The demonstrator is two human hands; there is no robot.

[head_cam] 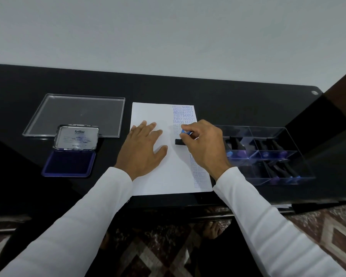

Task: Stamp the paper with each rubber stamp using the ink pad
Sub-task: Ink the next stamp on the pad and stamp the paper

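With the left hand (pixel 143 145) flat on the white paper sheet (pixel 154 176), the right grip (pixel 203 145) (pinching the blue-handled black rubber stamp (pixel 181 139)) should probably press squarely, then lift straight.

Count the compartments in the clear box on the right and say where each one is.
4 show in the clear box: far left, far right, near left, near right. The right hand covers the box's left end, so more may be hidden.
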